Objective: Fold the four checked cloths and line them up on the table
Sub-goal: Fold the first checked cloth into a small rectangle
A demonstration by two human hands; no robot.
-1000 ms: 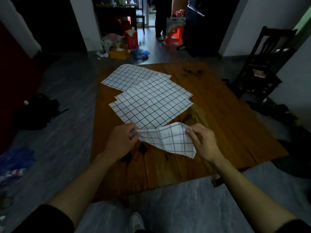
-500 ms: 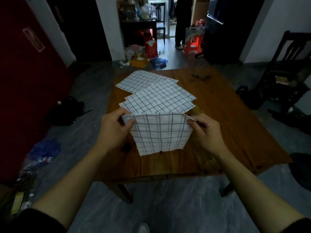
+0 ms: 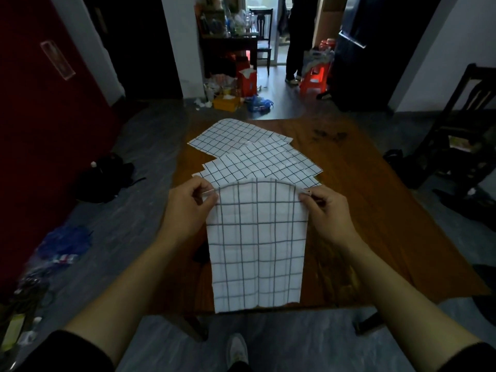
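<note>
**Cloth held up by two corners over the table**

The person is standing at the near edge of the table (image 3: 389, 210) and holding one cloth (image 3: 257, 245) up in front of them. The left hand (image 3: 188, 210) is pinching the cloth's upper left corner, thumb and fingers curled tight on the fabric. The right hand (image 3: 326, 214) is pinching the upper right corner the same way, fingers closed on the edge. Both arms are reaching forward, dark sleeves showing at the bottom of the view.

The cloth is hanging down from the two hands, its top edge bowing up between them. It is white with a dark grid. Its lower edge is reaching down to about the table's near edge; whether it is touching the wood there, cannot tell.

Three more cloths (image 3: 257, 162) are lying flat on the table beyond the hands, unfolded and overlapping each other, fanned out toward the far left corner. The nearest one is partly hidden behind the held cloth.

A dark smudge (image 3: 328, 135) is sitting on the wood near the far edge, right of the pile.

Around the table: a dark chair (image 3: 461, 124) is standing at the right, a red stool (image 3: 315, 76) is sitting further back by the doorway, and another person's legs (image 3: 294, 49) are showing there. A red box (image 3: 247, 79) and clutter are lying on the floor beyond the table. The wearer's shoe (image 3: 237, 349) is showing below the table's edge.
</note>
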